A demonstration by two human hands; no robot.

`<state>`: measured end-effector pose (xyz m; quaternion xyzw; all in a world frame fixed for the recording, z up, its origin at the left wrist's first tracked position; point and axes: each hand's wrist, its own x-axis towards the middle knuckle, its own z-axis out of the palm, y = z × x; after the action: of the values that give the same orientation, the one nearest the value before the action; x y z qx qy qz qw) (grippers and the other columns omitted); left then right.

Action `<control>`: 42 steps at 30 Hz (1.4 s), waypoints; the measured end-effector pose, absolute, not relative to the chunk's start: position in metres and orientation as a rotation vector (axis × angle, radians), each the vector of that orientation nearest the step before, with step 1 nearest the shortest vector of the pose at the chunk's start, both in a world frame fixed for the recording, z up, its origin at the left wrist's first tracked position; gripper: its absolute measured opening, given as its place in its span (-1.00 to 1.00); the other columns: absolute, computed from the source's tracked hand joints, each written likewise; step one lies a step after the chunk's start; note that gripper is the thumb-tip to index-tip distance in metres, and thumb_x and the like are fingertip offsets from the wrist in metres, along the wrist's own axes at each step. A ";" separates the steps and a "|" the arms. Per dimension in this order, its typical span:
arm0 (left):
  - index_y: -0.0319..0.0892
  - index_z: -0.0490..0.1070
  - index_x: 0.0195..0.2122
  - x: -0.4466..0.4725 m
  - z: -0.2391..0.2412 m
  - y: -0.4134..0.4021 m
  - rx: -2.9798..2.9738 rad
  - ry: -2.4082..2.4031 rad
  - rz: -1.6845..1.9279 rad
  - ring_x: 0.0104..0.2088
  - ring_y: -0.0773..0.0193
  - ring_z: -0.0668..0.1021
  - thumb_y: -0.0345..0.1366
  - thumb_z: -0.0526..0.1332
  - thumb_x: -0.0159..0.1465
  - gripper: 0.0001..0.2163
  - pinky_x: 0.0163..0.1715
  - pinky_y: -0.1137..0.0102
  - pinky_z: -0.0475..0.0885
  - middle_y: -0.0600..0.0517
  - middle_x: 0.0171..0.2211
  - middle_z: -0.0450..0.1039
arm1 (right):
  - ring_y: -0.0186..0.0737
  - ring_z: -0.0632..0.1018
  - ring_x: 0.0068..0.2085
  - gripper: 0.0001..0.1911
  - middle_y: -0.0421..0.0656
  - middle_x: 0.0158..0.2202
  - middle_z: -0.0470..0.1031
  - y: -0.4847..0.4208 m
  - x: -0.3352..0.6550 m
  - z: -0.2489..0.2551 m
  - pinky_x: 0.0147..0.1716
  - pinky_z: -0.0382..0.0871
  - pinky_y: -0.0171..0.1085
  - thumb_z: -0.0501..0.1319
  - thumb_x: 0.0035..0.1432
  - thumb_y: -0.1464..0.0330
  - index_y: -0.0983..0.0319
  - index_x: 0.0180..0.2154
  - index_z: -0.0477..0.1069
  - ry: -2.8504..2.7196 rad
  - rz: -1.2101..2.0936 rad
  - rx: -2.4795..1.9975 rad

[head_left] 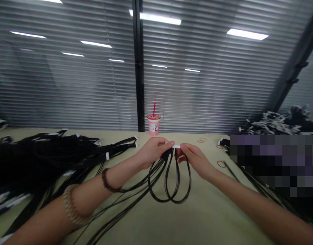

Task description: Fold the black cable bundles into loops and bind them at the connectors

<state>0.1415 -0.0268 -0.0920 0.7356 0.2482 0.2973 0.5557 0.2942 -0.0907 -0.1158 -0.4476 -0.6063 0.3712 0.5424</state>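
Both hands meet above the middle of the table around a bundle of thin black cables (177, 177). My left hand (155, 149) is closed, thumb on top, gripping the cables near a small white piece (176, 146) at their end. From the other side, my right hand (193, 158) pinches the right end of that white piece between thumb and fingers. Looped cable hangs below the hands, and longer strands trail to the lower left under my left forearm. What the white piece is exactly, a label or a connector, I cannot tell.
A pile of black cables (51, 153) with white ends covers the table's left side. More cables with white ends (276, 124) heap up at the right, partly pixelated. Reddish rubber bands (221, 164) lie right of my hands. A pink cup (153, 126) with a straw stands by the window blinds.
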 end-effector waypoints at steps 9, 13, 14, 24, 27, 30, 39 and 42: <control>-0.28 0.41 -0.40 0.135 -0.093 -0.027 1.936 0.537 0.452 -0.55 0.50 0.38 -0.06 0.18 0.00 -0.67 -0.58 0.60 0.21 0.01 -0.49 0.42 | -0.38 0.37 -0.49 -0.65 -0.19 -0.52 0.31 -0.096 0.287 -0.121 -0.48 0.28 -0.37 -0.01 0.11 0.14 0.29 -0.46 0.29 -1.575 0.885 -1.148; -0.26 0.42 -0.35 0.132 -0.090 -0.026 1.968 0.511 0.459 -0.54 0.51 0.36 -0.07 0.12 0.06 -0.67 -0.57 0.61 0.20 0.01 -0.45 0.43 | -0.40 0.36 -0.52 -0.65 -0.20 -0.54 0.30 -0.096 0.285 -0.122 -0.51 0.27 -0.39 0.01 0.09 0.13 0.29 -0.49 0.27 -1.500 0.870 -1.125; -0.26 0.42 -0.34 0.132 -0.090 -0.025 1.972 0.504 0.463 -0.54 0.51 0.36 -0.08 0.11 0.06 -0.67 -0.57 0.61 0.19 0.01 -0.44 0.43 | -0.40 0.35 -0.52 -0.65 -0.21 -0.55 0.30 -0.096 0.285 -0.122 -0.51 0.26 -0.39 0.02 0.08 0.13 0.29 -0.50 0.26 -1.486 0.884 -1.111; -0.27 0.40 -0.41 0.131 -0.092 -0.020 2.021 0.537 0.533 -0.58 0.55 0.26 -0.08 0.09 0.08 -0.69 -0.60 0.61 0.08 0.08 -0.55 0.34 | -0.42 0.37 -0.53 -0.65 -0.20 -0.56 0.32 -0.098 0.283 -0.118 -0.53 0.26 -0.40 0.03 0.09 0.16 0.31 -0.51 0.28 -1.415 0.918 -1.088; -0.27 0.37 -0.44 0.133 -0.091 -0.023 2.091 0.544 0.590 -0.58 0.54 0.26 -0.11 0.07 0.11 -0.71 -0.59 0.61 0.09 0.09 -0.57 0.32 | -0.41 0.39 -0.51 -0.67 -0.19 -0.53 0.34 -0.098 0.282 -0.119 -0.51 0.29 -0.38 0.05 0.08 0.16 0.31 -0.48 0.30 -1.352 1.019 -1.020; -0.25 0.34 -0.44 0.136 -0.091 -0.028 2.142 0.543 0.681 -0.54 0.52 0.32 -0.14 0.08 0.10 -0.75 -0.55 0.61 0.17 0.07 -0.54 0.34 | -0.34 0.44 -0.43 -0.71 -0.17 -0.46 0.38 -0.100 0.280 -0.120 -0.45 0.35 -0.31 0.11 0.04 0.17 0.29 -0.41 0.31 -1.243 1.149 -0.931; -0.21 0.24 -0.41 0.140 -0.095 -0.031 2.104 0.516 0.874 -0.63 0.56 0.26 -0.09 0.09 0.10 -0.74 -0.63 0.64 0.09 0.16 -0.64 0.26 | -0.29 0.45 -0.23 -0.74 -0.15 -0.28 0.43 -0.094 0.286 -0.121 -0.15 0.30 -0.20 0.07 0.10 0.20 0.25 -0.31 0.35 -0.865 1.687 -0.666; -0.21 0.28 -0.40 0.140 -0.096 -0.032 2.146 0.548 0.981 -0.54 0.53 0.36 -0.09 0.09 0.10 -0.74 -0.54 0.63 0.19 0.11 -0.52 0.36 | -0.27 0.45 -0.20 -0.69 -0.15 -0.26 0.43 -0.094 0.287 -0.124 -0.15 0.28 -0.18 0.02 0.12 0.13 0.22 -0.32 0.34 -0.841 1.805 -0.598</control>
<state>0.1402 -0.0318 -0.0964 0.8292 0.2119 0.3789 0.3519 0.2874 -0.0935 -0.1239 -0.2478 -0.3488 0.7484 0.5067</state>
